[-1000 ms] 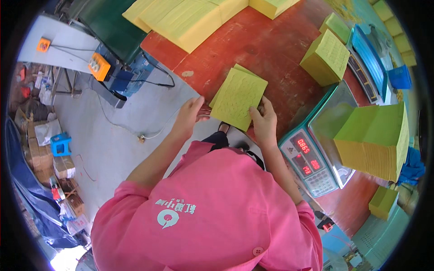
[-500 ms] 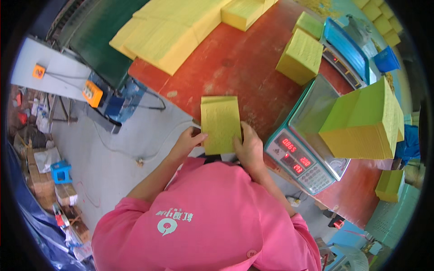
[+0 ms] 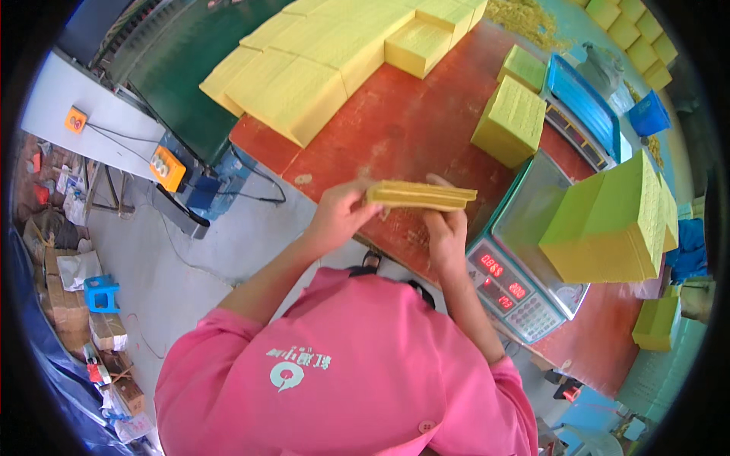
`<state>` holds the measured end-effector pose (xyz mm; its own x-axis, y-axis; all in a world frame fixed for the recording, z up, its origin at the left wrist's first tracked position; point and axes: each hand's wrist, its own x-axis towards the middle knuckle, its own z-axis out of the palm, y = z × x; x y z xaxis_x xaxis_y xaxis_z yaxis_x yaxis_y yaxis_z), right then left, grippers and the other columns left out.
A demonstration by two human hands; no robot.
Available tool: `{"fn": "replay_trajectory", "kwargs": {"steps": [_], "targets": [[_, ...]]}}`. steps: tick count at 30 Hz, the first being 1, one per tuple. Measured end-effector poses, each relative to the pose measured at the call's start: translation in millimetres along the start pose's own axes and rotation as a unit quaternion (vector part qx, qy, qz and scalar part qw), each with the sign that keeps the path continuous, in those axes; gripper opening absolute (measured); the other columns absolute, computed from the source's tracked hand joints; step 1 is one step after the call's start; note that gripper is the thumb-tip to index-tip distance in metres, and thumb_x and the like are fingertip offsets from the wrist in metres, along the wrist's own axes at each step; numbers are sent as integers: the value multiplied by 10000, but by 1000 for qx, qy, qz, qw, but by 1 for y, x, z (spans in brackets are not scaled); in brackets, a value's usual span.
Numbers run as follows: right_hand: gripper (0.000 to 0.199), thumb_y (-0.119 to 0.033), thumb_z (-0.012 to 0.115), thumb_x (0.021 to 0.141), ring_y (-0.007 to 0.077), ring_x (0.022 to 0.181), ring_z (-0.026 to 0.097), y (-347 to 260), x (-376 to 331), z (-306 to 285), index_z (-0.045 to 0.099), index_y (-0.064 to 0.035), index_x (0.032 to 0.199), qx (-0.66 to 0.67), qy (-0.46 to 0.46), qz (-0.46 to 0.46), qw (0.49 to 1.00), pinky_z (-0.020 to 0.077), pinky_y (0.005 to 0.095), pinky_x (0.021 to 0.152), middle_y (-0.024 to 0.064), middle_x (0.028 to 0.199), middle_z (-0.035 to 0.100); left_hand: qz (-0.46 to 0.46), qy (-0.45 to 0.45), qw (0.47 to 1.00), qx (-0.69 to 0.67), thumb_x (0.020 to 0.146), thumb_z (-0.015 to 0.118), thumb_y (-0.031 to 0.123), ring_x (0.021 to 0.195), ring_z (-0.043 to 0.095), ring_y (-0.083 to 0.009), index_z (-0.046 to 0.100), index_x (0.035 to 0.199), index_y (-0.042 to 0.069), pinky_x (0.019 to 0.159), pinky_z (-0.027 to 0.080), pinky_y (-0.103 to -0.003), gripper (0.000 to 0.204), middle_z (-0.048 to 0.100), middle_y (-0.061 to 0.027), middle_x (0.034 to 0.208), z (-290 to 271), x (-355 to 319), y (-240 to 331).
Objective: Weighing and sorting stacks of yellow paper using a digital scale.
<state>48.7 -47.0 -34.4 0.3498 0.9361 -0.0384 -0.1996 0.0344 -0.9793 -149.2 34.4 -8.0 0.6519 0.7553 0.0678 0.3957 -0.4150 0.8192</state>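
Turned edge-on: oblong yellow paper stack (image 3: 420,197), long edge 9-to-3 o'clock; left hand (image 3: 341,216) gripping at 9, right hand (image 3: 447,232) at 4.

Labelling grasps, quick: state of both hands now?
Left hand: closed, holding the left end of a thin yellow paper stack.
Right hand: closed, holding its right part.

The red table (image 3: 403,114) carries yellow stacks (image 3: 296,80); it bears a scale (image 3: 515,285).

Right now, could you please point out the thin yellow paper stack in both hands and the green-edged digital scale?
Thin yellow paper stack (image 3: 420,197), head view: middle of its edge side.
Green-edged digital scale (image 3: 525,216), head view: bare part of its metal plate.
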Motion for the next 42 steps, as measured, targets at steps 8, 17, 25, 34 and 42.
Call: {"fn": "replay_trajectory", "kwargs": {"steps": [8,17,25,34,42], "targets": [[489,114,421,822,184,1105,557,19,16,13,513,-1,1288,-37,45,-55,997,416,300,1005,96,1149,606,29,96,949,-298,922,556,-43,1361,397,-185,339,1434,41,1123,339,-346,562,453,-119,1438,35,13,-30],[442,48,445,803,223,1065,584,44,33,27,510,-9,1237,-90,100,-107,985,445,318,963,136,1111,614,43,97,934,-342,911,445,-15,1306,430,-184,400,1379,-2,1116,318,-341,471,460,-122,1416,43,30,-37],[269,-21,540,861,280,996,627,20,30,12,569,1,1128,-194,137,-99,966,494,374,882,177,1039,639,23,62,981,-182,964,526,84,1071,589,-179,563,1221,-7,934,465,-331,276,632,-112,1138,36,32,-80],[226,-93,708,876,129,799,601,-148,-41,-50,610,4,1055,-165,110,-173,965,509,287,718,52,919,618,71,-60,960,-263,899,583,92,1042,584,-153,588,1206,-52,946,443,-301,338,635,-94,1149,-21,92,101],[316,-158,665,909,91,668,597,-316,-37,-203,623,67,1127,-161,293,-257,907,468,236,559,62,825,660,113,-237,904,-338,875,686,232,663,630,-144,647,951,43,580,495,-276,207,674,-55,816,63,225,317]]}}
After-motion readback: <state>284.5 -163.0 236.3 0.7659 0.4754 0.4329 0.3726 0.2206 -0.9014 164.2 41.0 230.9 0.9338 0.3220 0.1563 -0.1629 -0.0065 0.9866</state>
